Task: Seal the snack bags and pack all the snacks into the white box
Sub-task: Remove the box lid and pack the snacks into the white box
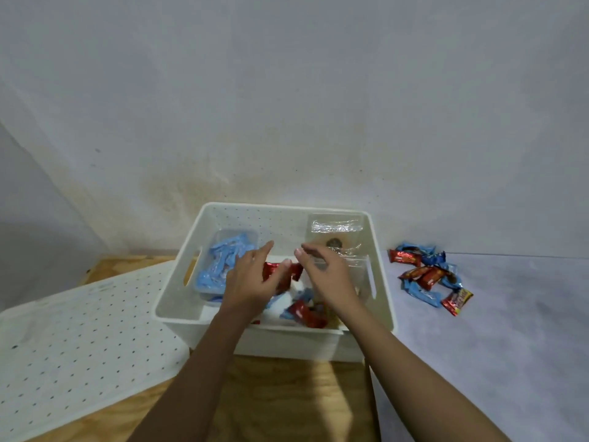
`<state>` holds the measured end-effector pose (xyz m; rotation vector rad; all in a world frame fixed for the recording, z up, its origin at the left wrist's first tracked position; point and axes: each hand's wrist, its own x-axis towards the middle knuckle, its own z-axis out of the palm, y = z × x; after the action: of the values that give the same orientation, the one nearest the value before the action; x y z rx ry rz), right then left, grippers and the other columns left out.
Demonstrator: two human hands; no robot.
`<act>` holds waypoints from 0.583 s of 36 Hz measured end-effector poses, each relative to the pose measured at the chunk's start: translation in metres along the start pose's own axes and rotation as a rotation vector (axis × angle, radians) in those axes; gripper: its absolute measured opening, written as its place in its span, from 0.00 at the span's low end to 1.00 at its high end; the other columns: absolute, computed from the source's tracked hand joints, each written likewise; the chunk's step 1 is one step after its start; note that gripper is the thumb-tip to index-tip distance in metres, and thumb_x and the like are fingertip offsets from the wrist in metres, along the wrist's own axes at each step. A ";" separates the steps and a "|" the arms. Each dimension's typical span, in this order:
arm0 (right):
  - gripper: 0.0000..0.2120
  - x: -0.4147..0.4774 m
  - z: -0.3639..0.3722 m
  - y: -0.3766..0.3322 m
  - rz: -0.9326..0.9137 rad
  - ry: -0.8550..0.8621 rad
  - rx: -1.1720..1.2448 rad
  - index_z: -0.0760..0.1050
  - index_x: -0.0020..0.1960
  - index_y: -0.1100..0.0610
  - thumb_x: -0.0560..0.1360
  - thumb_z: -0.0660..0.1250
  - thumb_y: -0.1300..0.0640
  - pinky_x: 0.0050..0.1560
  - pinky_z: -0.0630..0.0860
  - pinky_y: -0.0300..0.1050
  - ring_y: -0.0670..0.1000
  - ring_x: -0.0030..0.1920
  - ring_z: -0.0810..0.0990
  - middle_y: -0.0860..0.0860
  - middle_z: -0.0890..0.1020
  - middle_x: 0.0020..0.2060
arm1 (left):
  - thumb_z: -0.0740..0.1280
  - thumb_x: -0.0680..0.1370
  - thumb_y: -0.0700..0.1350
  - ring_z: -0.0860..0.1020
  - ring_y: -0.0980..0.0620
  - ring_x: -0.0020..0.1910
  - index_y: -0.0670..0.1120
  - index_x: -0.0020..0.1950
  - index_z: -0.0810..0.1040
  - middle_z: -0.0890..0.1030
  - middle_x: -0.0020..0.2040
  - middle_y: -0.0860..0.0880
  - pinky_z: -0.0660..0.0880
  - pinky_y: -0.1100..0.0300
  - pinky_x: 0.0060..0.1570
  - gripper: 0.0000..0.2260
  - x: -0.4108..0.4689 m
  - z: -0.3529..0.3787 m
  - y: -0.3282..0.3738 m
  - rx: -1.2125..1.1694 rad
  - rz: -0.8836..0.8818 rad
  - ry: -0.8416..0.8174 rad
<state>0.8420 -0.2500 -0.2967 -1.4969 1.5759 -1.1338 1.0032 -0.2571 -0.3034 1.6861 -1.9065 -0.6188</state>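
Observation:
The white box (178, 301) stands at the middle against the wall. Inside at the left lies a clear bag of blue snacks (220, 266); a clear zip bag (336, 232) leans on the far right wall. Red and blue wrapped snacks (306, 312) lie loose on the box floor. Both hands are over the box. My left hand (255, 279) holds a red wrapped snack (271, 271) between thumb and fingers. My right hand (325, 272) hovers beside it, fingers curled and apart, and I see nothing in it.
A pile of red and blue snacks (430, 277) lies on the grey surface right of the box. The white perforated lid (79, 339) rests at the left on the wooden table (287, 400). A wall stands close behind.

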 end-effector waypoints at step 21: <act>0.14 0.002 -0.260 0.158 0.053 0.187 -0.284 0.72 0.63 0.56 0.78 0.61 0.57 0.58 0.65 0.38 0.51 0.61 0.72 0.52 0.77 0.60 | 0.58 0.78 0.47 0.72 0.51 0.62 0.42 0.64 0.73 0.77 0.61 0.45 0.64 0.64 0.64 0.17 0.035 0.180 0.223 -0.194 0.330 0.177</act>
<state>0.5417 -0.2226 -0.3395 -1.5520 1.9605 -1.0807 0.7146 -0.2642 -0.2942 1.2285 -1.8738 -0.4882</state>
